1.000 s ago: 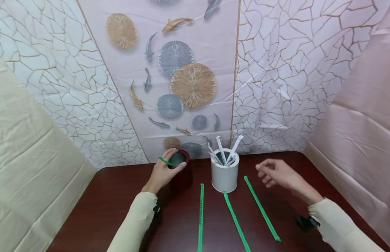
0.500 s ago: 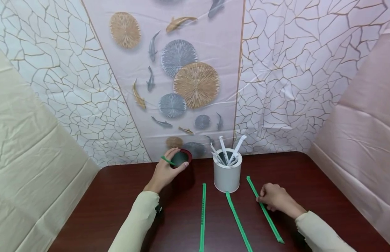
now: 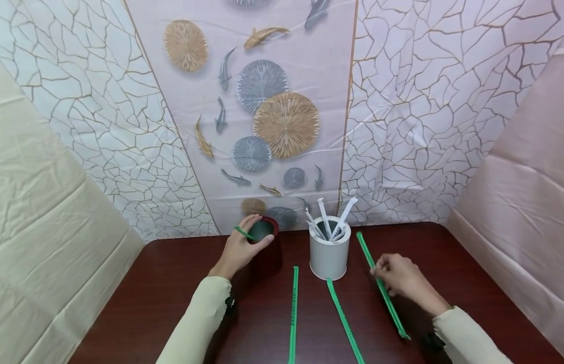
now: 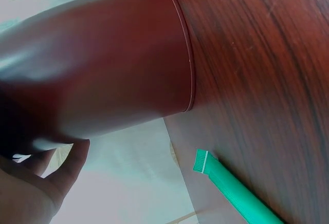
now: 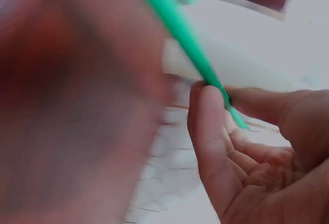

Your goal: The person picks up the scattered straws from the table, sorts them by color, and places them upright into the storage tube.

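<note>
My left hand (image 3: pixel 236 253) grips a dark red cylindrical cup (image 3: pixel 269 255) near its rim, thumb and fingers on opposite sides. The cup stands upright on the table, its smooth wall filling much of the left wrist view. A green strip (image 3: pixel 243 232) shows at its mouth, crossing my fingers. My right hand (image 3: pixel 406 278) pinches a long green wrapped straw (image 5: pixel 187 44) between thumb and fingertips; its far end is raised off the table. Two more green wrapped straws, a left one (image 3: pixel 294 313) and a middle one (image 3: pixel 344 318), lie on the table between my hands.
A white cylindrical cup (image 3: pixel 328 260) holding several white wrapped sticks (image 3: pixel 324 217) stands at the back middle. The dark red wood table (image 3: pixel 172 283) ends at a patterned cloth backdrop (image 3: pixel 395 126), with plain cloth on both sides.
My right hand has come down onto the rightmost green straw, pinched it and lifted its far end. The left hand stays on the red cup.
</note>
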`<act>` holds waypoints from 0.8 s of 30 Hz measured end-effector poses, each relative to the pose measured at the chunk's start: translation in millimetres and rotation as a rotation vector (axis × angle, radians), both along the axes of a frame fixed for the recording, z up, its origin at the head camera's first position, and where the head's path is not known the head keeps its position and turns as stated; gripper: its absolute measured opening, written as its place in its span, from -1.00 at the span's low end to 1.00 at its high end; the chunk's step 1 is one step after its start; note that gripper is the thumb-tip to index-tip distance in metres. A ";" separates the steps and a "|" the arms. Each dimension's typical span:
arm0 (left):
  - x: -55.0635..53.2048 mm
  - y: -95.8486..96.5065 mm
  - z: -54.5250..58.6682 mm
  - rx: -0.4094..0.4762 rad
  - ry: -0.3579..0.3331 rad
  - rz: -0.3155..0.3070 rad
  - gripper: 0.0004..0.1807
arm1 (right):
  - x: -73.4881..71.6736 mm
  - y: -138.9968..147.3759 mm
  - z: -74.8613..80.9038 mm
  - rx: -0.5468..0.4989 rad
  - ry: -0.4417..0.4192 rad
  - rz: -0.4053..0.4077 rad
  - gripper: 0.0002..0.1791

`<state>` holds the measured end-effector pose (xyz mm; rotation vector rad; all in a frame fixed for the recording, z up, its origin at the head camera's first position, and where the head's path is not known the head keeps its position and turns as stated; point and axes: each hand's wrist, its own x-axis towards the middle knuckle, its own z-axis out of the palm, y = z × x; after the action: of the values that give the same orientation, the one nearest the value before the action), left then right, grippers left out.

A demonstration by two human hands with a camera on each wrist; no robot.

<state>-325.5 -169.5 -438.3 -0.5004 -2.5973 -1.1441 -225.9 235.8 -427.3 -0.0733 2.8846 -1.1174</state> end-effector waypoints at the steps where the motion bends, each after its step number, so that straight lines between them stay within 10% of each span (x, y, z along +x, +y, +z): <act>1: 0.0 0.5 0.1 0.000 0.001 0.001 -0.20 | 2.5 0.9 9.1 -0.034 0.034 0.004 -0.86; 14: 1.4 -2.4 0.9 0.002 0.007 -0.009 -0.19 | 17.6 -35.8 125.6 -0.285 0.480 0.068 -0.68; 24: -0.4 -0.4 -0.6 0.001 0.011 -0.004 -0.19 | -7.5 -120.8 167.5 -0.405 0.835 0.271 -0.78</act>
<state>-325.9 -169.8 -438.9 -0.5104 -2.5869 -1.1409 -233.4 115.0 -259.8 -1.1595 3.0220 -1.9393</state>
